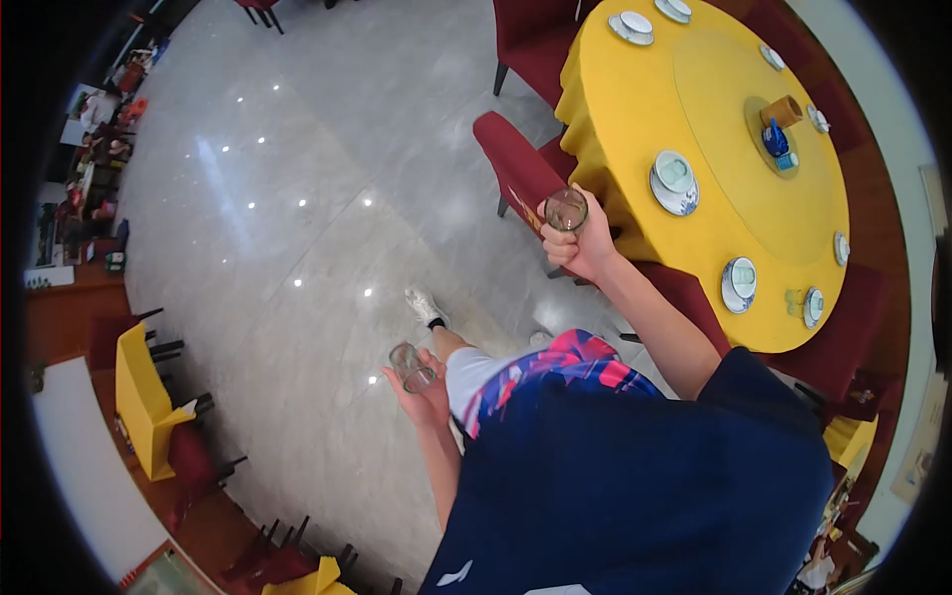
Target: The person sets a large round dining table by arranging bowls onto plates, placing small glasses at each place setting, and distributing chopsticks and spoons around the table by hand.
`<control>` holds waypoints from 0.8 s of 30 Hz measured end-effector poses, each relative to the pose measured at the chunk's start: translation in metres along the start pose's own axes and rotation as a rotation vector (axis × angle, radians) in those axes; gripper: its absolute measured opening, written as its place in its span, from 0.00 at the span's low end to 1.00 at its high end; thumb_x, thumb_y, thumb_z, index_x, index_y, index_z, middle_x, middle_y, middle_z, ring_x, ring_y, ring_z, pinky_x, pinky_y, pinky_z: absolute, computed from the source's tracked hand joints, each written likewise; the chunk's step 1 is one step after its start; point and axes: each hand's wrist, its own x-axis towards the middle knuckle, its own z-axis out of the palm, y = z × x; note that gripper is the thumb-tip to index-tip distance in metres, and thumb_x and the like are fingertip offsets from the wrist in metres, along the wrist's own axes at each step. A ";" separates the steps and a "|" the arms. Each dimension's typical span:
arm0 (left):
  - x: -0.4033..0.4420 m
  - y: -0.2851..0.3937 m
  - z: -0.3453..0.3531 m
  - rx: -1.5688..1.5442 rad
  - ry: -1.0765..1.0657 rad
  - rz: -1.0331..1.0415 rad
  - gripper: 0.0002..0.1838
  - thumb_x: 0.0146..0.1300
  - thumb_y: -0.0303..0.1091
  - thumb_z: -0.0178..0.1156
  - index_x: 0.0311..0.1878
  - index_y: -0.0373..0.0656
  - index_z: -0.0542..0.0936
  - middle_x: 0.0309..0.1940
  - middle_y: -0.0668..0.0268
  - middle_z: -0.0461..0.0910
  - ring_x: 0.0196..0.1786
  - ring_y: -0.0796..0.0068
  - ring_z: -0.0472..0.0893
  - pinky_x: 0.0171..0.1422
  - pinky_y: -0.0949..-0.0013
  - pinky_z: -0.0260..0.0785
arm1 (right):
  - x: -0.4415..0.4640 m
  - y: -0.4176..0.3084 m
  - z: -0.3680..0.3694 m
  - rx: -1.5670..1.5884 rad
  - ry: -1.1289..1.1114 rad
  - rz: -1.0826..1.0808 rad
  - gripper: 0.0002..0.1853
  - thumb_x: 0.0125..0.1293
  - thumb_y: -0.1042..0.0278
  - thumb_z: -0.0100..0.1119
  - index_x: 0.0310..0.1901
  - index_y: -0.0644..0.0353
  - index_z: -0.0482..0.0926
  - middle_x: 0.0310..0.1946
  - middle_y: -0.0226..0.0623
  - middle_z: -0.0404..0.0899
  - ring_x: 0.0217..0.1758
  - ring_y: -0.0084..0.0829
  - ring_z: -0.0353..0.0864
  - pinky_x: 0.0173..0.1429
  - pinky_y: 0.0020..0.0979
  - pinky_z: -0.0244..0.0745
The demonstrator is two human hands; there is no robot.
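Note:
A clear drinking glass (pixel 566 210) is in my right hand (pixel 585 243), whose fingers are wrapped round it beside the yellow-covered round table (pixel 645 109). Lower and to the left, my left hand (pixel 424 395) holds clear glassware (pixel 412 367) over the floor; two round outlines show, and I cannot tell whether it is one glass or two. The nearest place setting on the table, a bowl on a patterned plate (pixel 675 198), is to the right of my right hand.
Red chairs (pixel 521 164) stand round the table, one close to my right hand. More settings, a wooden container (pixel 782 111) and a blue pot (pixel 774 139) are on the table. Another yellow-covered table (pixel 144 397) with chairs is at the left. My white shoe (pixel 424 304) is on the grey floor.

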 end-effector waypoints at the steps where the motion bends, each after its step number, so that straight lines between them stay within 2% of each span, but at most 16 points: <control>1: 0.034 0.016 0.002 0.042 -0.012 -0.032 0.29 0.74 0.61 0.39 0.60 0.47 0.71 0.35 0.62 0.74 0.34 0.71 0.70 0.38 0.69 0.61 | 0.023 -0.007 0.010 0.002 0.014 -0.044 0.28 0.70 0.34 0.33 0.39 0.52 0.73 0.13 0.21 0.52 0.12 0.18 0.48 0.18 0.23 0.43; 3: 0.100 0.045 0.005 0.096 -0.121 -0.131 0.29 0.74 0.61 0.39 0.61 0.47 0.70 0.36 0.63 0.75 0.36 0.72 0.71 0.39 0.69 0.62 | 0.057 -0.022 0.027 0.022 0.060 -0.147 0.25 0.70 0.39 0.32 0.40 0.52 0.72 0.15 0.22 0.55 0.13 0.18 0.49 0.18 0.23 0.44; 6: 0.195 0.100 0.040 0.097 -0.207 -0.348 0.29 0.74 0.61 0.39 0.62 0.47 0.70 0.36 0.64 0.75 0.37 0.74 0.71 0.39 0.69 0.62 | 0.097 -0.038 0.061 0.046 0.150 -0.328 0.25 0.71 0.40 0.31 0.42 0.51 0.73 0.17 0.23 0.57 0.13 0.18 0.50 0.19 0.22 0.45; 7: 0.225 0.118 0.053 0.148 -0.235 -0.407 0.29 0.74 0.60 0.39 0.62 0.47 0.70 0.35 0.65 0.76 0.37 0.75 0.71 0.40 0.70 0.63 | 0.108 -0.046 0.069 0.020 0.229 -0.372 0.25 0.72 0.39 0.35 0.43 0.52 0.73 0.20 0.27 0.64 0.14 0.20 0.56 0.19 0.22 0.50; 8: 0.258 0.133 0.073 0.164 -0.269 -0.433 0.29 0.74 0.60 0.39 0.62 0.47 0.70 0.35 0.65 0.76 0.37 0.75 0.71 0.40 0.70 0.63 | 0.124 -0.063 0.081 0.028 0.238 -0.416 0.25 0.72 0.39 0.35 0.43 0.52 0.73 0.20 0.27 0.64 0.14 0.20 0.56 0.19 0.22 0.50; 10: 0.302 0.159 0.100 0.347 -0.322 -0.520 0.28 0.75 0.60 0.38 0.61 0.47 0.71 0.35 0.65 0.76 0.37 0.75 0.71 0.39 0.71 0.63 | 0.132 -0.076 0.095 -0.127 0.755 -0.664 0.22 0.71 0.38 0.46 0.43 0.51 0.75 0.23 0.34 0.73 0.15 0.24 0.64 0.19 0.25 0.55; 11: 0.328 0.167 0.114 0.412 -0.336 -0.532 0.28 0.75 0.60 0.38 0.61 0.47 0.71 0.35 0.65 0.75 0.37 0.76 0.71 0.39 0.71 0.63 | 0.131 -0.088 0.092 -0.153 0.711 -0.761 0.23 0.71 0.40 0.50 0.45 0.55 0.73 0.27 0.40 0.78 0.19 0.27 0.72 0.22 0.25 0.63; 13: 0.390 0.179 0.142 0.486 -0.379 -0.582 0.28 0.75 0.60 0.38 0.61 0.48 0.70 0.36 0.65 0.76 0.35 0.76 0.72 0.39 0.71 0.63 | 0.145 -0.111 0.086 -0.166 0.794 -0.878 0.22 0.71 0.44 0.53 0.49 0.58 0.71 0.32 0.40 0.77 0.25 0.27 0.74 0.28 0.23 0.66; 15: 0.447 0.177 0.181 0.564 -0.419 -0.612 0.27 0.75 0.59 0.38 0.62 0.49 0.70 0.37 0.64 0.76 0.33 0.77 0.72 0.38 0.70 0.63 | 0.170 -0.138 0.070 -0.131 0.869 -0.947 0.22 0.70 0.47 0.55 0.50 0.59 0.71 0.35 0.39 0.77 0.28 0.27 0.76 0.30 0.24 0.68; 17: 0.484 0.163 0.222 0.682 -0.305 -0.567 0.26 0.76 0.58 0.39 0.62 0.49 0.69 0.38 0.64 0.76 0.34 0.77 0.73 0.38 0.70 0.63 | 0.191 -0.165 0.049 -0.289 1.113 -1.046 0.22 0.67 0.54 0.63 0.53 0.62 0.70 0.40 0.40 0.77 0.34 0.26 0.78 0.35 0.24 0.71; 18: 0.507 0.152 0.248 0.712 -0.330 -0.568 0.26 0.76 0.58 0.39 0.62 0.49 0.69 0.38 0.64 0.76 0.34 0.77 0.73 0.38 0.70 0.63 | 0.205 -0.190 0.037 -0.255 1.119 -1.070 0.22 0.67 0.54 0.63 0.53 0.62 0.70 0.40 0.40 0.77 0.34 0.26 0.78 0.35 0.24 0.71; 20: 0.541 0.127 0.296 0.683 -0.358 -0.610 0.25 0.76 0.57 0.40 0.62 0.49 0.70 0.39 0.64 0.76 0.35 0.76 0.73 0.39 0.70 0.63 | 0.229 -0.233 0.007 -0.490 1.285 -1.077 0.24 0.62 0.59 0.69 0.53 0.61 0.71 0.43 0.41 0.78 0.36 0.26 0.81 0.35 0.26 0.74; 22: 0.563 0.099 0.349 0.739 -0.343 -0.618 0.24 0.76 0.56 0.41 0.62 0.50 0.70 0.40 0.64 0.76 0.36 0.75 0.73 0.40 0.69 0.63 | 0.247 -0.291 -0.019 -0.674 1.462 -1.062 0.27 0.57 0.57 0.71 0.54 0.62 0.73 0.44 0.42 0.79 0.42 0.32 0.82 0.44 0.30 0.76; 24: 0.586 0.076 0.400 0.636 -0.407 -0.746 0.24 0.75 0.56 0.42 0.61 0.50 0.70 0.40 0.63 0.76 0.36 0.75 0.74 0.40 0.68 0.64 | 0.272 -0.346 -0.039 -0.865 1.619 -1.111 0.28 0.55 0.57 0.72 0.54 0.63 0.74 0.45 0.45 0.80 0.46 0.38 0.82 0.51 0.35 0.77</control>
